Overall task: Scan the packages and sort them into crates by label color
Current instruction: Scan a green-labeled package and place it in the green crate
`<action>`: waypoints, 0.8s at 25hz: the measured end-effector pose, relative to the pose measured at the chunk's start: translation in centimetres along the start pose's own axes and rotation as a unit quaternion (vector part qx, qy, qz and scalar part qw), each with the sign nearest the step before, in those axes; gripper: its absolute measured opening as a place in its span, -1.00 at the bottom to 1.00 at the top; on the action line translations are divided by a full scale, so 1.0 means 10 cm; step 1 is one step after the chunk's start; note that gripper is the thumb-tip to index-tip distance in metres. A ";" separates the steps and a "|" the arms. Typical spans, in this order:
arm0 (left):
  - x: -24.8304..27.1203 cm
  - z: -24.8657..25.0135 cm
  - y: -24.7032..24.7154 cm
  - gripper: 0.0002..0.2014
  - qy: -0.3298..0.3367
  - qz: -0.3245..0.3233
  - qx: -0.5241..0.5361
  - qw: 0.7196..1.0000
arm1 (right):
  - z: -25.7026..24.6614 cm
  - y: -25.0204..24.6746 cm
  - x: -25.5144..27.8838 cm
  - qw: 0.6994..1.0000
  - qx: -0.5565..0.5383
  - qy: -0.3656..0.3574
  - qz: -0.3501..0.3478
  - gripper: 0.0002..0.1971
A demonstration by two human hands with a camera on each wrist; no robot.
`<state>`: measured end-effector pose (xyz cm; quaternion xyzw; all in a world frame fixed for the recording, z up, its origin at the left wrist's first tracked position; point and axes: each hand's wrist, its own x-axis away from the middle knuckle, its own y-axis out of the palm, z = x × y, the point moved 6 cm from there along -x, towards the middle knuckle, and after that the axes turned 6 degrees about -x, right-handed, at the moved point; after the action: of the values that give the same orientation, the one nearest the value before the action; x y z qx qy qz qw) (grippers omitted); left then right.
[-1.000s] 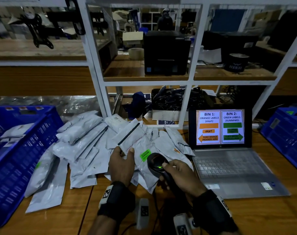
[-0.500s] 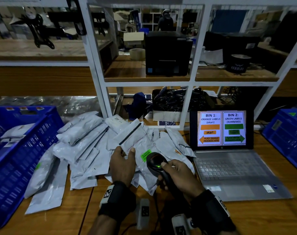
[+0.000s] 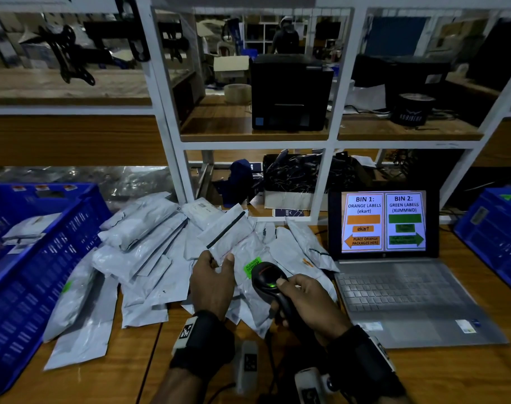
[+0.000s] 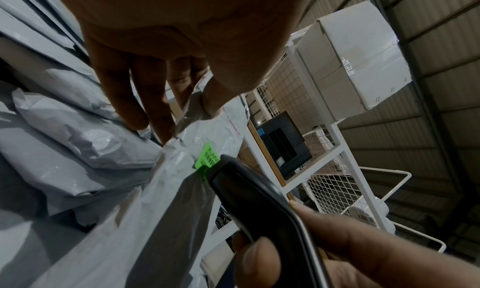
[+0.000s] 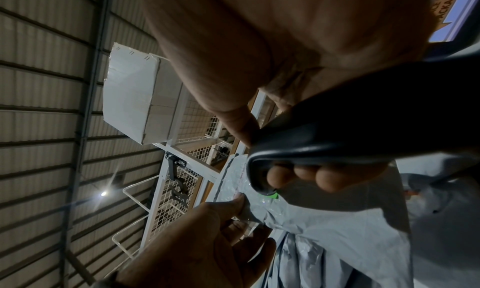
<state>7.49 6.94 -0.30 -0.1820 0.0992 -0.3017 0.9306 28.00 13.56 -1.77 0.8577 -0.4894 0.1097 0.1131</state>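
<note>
A grey poly package (image 3: 249, 290) with a green label (image 3: 252, 266) lies on top of the pile of grey packages (image 3: 143, 252). My left hand (image 3: 219, 259) pinches its upper edge between thumb and fingers; the left wrist view shows the thumb (image 4: 215, 101) on the package (image 4: 182, 169) above the green label (image 4: 207, 159). My right hand (image 3: 289, 295) grips a black barcode scanner (image 3: 267, 279), its head right beside the label and its green light lit. In the right wrist view the fingers (image 5: 298, 175) curl round the scanner (image 5: 337, 132).
A blue crate (image 3: 29, 258) stands at the left with a few packages inside, and another blue crate (image 3: 496, 237) at the right edge. An open laptop (image 3: 394, 287) shows the bin guide: orange left, green right. White shelving (image 3: 172, 141) rises behind the pile.
My left hand, which lay flat on the pile, now pinches the green-labelled package's upper edge. The scanner stays by the label.
</note>
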 end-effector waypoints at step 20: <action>0.04 0.14 -0.02 -0.65 0.012 0.007 0.004 1.000 | -0.04 0.02 0.00 1.000 0.027 -0.007 0.004 -0.72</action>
<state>8.09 6.94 1.06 -0.1745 0.1103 -0.2979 0.9320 27.75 13.59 -1.33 0.8590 -0.4909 0.1169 0.0862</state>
